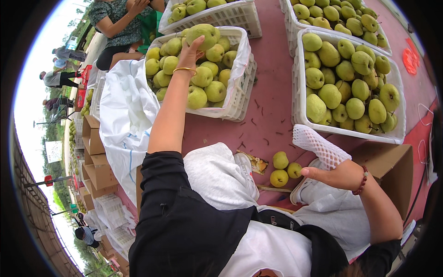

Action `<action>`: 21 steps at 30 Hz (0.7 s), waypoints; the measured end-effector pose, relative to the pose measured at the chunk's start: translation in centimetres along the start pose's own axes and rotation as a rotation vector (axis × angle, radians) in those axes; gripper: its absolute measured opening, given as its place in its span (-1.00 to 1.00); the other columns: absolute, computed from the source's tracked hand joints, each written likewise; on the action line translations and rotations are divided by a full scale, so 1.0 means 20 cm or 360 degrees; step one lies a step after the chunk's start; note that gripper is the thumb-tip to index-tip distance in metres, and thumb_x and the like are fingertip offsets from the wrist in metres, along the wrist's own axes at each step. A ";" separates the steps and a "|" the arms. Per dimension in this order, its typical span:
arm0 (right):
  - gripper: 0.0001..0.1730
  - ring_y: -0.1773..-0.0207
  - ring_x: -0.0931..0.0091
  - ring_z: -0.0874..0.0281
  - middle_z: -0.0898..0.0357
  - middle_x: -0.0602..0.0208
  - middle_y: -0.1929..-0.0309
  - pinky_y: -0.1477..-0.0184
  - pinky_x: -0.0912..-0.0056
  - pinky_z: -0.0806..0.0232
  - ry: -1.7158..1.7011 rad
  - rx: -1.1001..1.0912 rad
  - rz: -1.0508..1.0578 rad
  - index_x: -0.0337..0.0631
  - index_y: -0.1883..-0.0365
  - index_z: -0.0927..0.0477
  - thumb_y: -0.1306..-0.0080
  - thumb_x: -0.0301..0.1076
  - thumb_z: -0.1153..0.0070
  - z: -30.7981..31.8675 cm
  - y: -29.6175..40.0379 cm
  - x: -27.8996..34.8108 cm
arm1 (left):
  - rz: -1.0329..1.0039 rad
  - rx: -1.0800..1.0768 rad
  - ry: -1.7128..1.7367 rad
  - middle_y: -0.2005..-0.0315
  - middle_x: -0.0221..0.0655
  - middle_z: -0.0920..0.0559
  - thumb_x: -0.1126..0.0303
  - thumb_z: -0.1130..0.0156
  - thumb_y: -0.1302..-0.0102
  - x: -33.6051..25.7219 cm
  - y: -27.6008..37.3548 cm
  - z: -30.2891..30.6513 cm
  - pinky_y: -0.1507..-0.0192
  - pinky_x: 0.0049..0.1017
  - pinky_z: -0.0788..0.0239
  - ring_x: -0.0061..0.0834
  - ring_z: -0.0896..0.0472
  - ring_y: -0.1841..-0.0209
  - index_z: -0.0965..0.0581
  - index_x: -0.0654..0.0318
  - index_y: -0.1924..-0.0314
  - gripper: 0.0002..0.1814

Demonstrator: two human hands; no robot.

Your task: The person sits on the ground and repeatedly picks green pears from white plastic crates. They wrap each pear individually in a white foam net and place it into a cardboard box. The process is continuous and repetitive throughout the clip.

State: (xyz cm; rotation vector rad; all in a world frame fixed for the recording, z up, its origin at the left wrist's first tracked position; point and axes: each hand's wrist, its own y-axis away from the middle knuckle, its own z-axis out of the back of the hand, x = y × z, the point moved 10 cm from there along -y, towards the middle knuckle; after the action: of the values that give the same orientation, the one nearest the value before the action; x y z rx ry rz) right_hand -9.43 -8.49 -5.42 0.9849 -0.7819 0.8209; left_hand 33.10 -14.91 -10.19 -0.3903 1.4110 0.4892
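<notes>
My left hand (188, 55), with a gold bangle at its wrist, is gripping a large green pear (202, 36) above a lined white plastic crate (238, 93) full of pears. My right hand (341, 173), wearing a red bead bracelet, holds a white foam net sleeve (322, 147), which looks flattened. Three pears (279, 169) lie on the red floor covering between my shoes, close to my right thumb. A second lined crate (349, 133) of pears stands beyond the sleeve. A white sack (129, 100) with pale contents sits beside my left arm.
An open cardboard box (384, 159) is beside my right arm. More pear crates (221, 20) stand ahead. A person (117, 27) sits at the upper left. Cardboard boxes (98, 173) line the left. Stems and a printed card (254, 162) lie on the floor covering.
</notes>
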 end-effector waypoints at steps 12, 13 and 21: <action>-0.20 -0.29 0.36 -0.31 -0.33 0.07 -0.28 -0.31 0.44 -0.13 0.0052 0.0057 -0.0040 -0.34 -0.33 -0.22 -0.28 -0.07 -0.22 -0.02 -0.02 0.01 | 0.0056 0.0278 -0.2446 0.16 -0.24 -0.65 -0.21 -0.40 0.31 0.16 0.08 -0.21 0.02 -0.24 -0.22 -0.27 -0.62 0.09 -0.42 0.10 -0.11 -0.06; -0.19 -0.33 0.37 -0.27 -0.30 0.07 -0.31 -0.34 0.44 -0.09 0.0071 0.0073 -0.0086 -0.33 -0.34 -0.21 -0.27 -0.08 -0.22 -0.02 -0.02 -0.01 | 0.0079 0.0328 -0.2453 0.17 -0.24 -0.65 -0.19 -0.42 0.32 0.19 0.08 -0.22 0.00 -0.22 -0.20 -0.26 -0.62 0.09 -0.42 0.10 -0.10 -0.07; -0.19 -0.32 0.28 -0.30 -0.30 0.01 -0.29 -0.31 0.42 -0.15 0.0103 -0.0006 0.0168 -0.33 -0.33 -0.22 -0.27 -0.05 -0.21 -0.01 -0.01 0.05 | 0.0076 0.0353 -0.2431 0.09 -0.25 -0.64 -0.29 -0.37 0.19 0.18 0.11 -0.19 -0.03 -0.16 -0.20 -0.28 -0.61 0.03 -0.42 0.09 -0.14 -0.08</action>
State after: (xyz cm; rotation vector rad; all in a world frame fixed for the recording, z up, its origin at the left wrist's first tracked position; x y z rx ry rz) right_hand -8.75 -8.10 -4.68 0.9149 -0.7845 0.9378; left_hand 29.02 -14.82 -14.16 0.2257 -0.0238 0.4686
